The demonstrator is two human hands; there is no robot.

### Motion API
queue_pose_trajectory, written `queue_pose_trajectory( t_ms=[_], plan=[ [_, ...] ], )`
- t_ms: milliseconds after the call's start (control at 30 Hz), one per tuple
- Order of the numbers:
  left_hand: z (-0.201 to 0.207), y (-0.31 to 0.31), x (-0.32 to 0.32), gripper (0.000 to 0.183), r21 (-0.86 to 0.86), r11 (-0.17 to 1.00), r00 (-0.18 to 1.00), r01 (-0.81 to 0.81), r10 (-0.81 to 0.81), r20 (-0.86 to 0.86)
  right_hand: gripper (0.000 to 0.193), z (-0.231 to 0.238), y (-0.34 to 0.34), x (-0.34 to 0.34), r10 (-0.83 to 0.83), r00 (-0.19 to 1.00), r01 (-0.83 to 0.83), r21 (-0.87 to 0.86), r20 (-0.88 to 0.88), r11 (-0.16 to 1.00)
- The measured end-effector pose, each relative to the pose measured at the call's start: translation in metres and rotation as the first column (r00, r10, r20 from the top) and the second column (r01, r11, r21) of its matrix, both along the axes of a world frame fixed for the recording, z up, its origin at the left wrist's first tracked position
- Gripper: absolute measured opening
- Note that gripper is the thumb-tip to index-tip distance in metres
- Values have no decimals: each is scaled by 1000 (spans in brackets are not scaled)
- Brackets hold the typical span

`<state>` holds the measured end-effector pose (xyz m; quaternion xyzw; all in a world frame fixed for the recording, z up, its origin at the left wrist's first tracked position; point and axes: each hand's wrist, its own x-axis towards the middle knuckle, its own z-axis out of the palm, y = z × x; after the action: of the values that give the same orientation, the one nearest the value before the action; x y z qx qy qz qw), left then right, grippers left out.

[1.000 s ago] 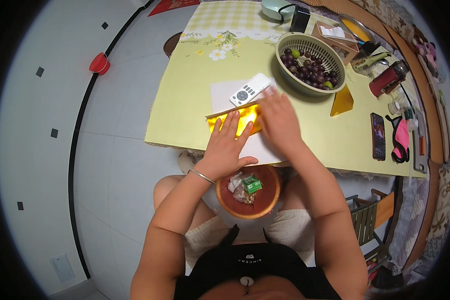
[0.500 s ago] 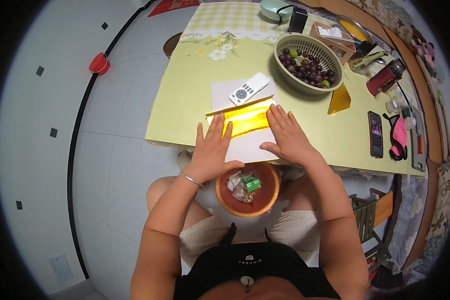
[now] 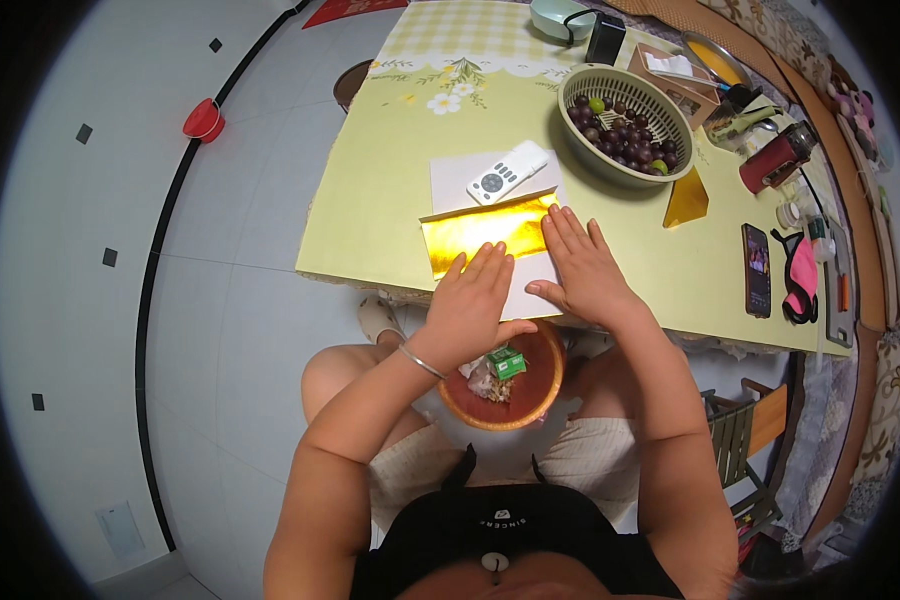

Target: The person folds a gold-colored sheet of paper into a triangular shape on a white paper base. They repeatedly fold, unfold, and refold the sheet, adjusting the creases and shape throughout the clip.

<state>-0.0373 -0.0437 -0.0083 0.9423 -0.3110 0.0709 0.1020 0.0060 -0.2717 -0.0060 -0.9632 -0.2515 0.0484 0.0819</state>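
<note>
gold paper point(image 3: 485, 231) flat under fingertips of both hands, palms nearer table edge

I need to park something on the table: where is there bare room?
Bare cloth lies left of the gold paper, from the remote up to the flower print. A second patch sits between the right hand and the phone, below the gold triangle. The far right corner, around the fruit basket and red jar, is crowded.
</note>
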Motion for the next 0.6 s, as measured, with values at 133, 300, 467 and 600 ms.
queue_pose_trajectory(
  t_ms=[133,300,467,600],
  plan=[
    [-2,5,-14,86,-86,992,990,-89,98,105,98,3,-2,0,11,1000,-11,-3,14,1000],
    [3,21,-1,59,-166,978,964,-129,163,208,79,8,1,-10,25,987,-22,-18,161,1000],
    [1,34,13,30,-232,925,928,-301,340,150,48,21,11,-18,81,960,-83,-5,269,997],
    [11,40,15,20,-116,930,907,-349,366,206,26,15,12,-17,91,923,-112,36,373,993]
  ],
)
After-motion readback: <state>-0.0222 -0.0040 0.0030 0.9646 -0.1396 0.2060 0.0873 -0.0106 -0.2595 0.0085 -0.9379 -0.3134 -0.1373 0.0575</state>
